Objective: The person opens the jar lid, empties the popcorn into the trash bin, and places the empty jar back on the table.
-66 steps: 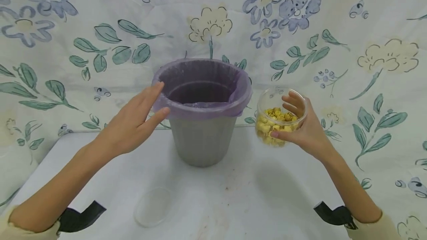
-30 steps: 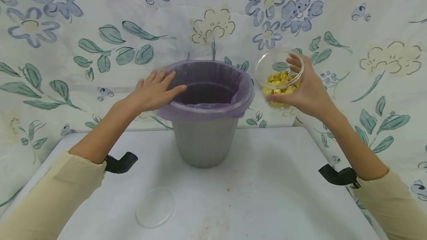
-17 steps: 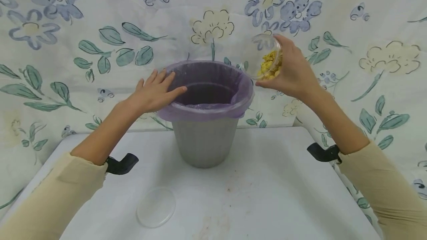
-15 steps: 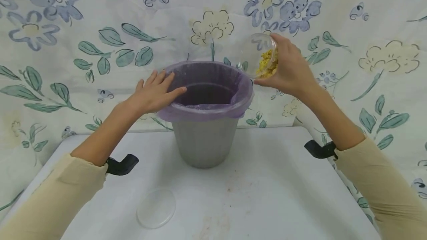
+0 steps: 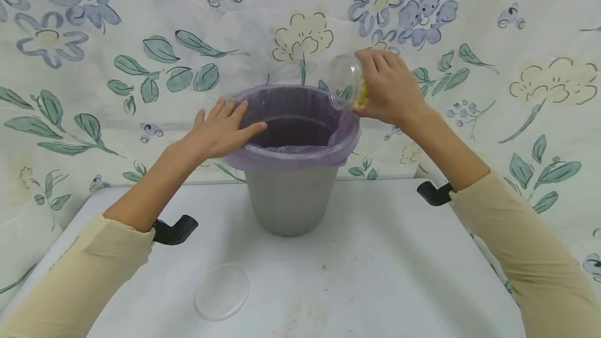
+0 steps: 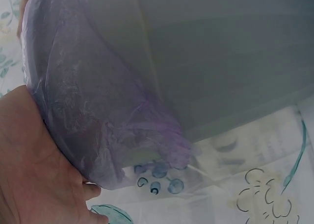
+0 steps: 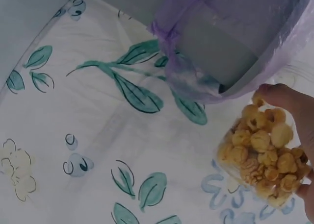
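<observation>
My right hand (image 5: pixel 389 85) grips a clear plastic jar (image 5: pixel 345 80), tipped on its side with its mouth toward the bin. Yellow popcorn (image 7: pixel 265 150) fills the lower part of the jar in the right wrist view; in the head view the hand covers most of it. The grey trash bin (image 5: pixel 291 200) stands upright on the table, lined with a purple bag (image 5: pixel 291 159) folded over its rim. My left hand (image 5: pixel 218 132) rests on the bin's left rim with its fingers spread, touching the bag, as the left wrist view (image 6: pixel 39 160) also confirms.
A clear round lid (image 5: pixel 222 292) lies flat on the white table (image 5: pixel 385 275), in front of the bin and to the left. Small brownish stains mark the tabletop. A flower-patterned cloth (image 5: pixel 155 4) hangs close behind the bin.
My left hand has come to rest on the bin's rim. My right hand has raised the jar, carried it left to the bin's right rim and tipped it further over.
</observation>
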### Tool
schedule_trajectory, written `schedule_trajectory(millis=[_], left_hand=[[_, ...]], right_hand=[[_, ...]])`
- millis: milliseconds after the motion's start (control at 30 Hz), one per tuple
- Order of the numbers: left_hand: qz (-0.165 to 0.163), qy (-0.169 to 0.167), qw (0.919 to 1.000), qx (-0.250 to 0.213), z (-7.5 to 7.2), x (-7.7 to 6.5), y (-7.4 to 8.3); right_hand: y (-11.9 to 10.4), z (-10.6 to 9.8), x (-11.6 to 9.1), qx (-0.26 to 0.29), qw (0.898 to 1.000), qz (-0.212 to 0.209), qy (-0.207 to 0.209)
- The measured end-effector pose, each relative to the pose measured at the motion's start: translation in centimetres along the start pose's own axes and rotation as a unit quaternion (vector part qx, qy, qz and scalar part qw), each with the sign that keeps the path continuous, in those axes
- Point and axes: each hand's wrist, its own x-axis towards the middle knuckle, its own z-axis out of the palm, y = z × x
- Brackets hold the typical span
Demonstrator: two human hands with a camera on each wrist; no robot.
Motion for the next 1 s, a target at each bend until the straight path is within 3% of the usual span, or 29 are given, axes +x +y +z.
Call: schedule_trajectory(millis=[300, 700, 1000], left_hand=[[-0.004, 0.000, 1.0000, 0.000, 0.0, -0.1, 0.0], [-0.002, 0.001, 1.0000, -0.001, 0.1, 0.0, 0.0], [-0.002, 0.001, 1.0000, 0.001, 0.0, 0.0, -0.1]], right_hand=[[-0.9, 0.3, 1.1, -0.055, 0.996, -0.071, 0.008], [-1.2, 0.5, 1.6, -0.115, 0.987, -0.116, 0.007], [-1.5, 0.6, 1.7, -0.129, 0.984, -0.124, 0.001]])
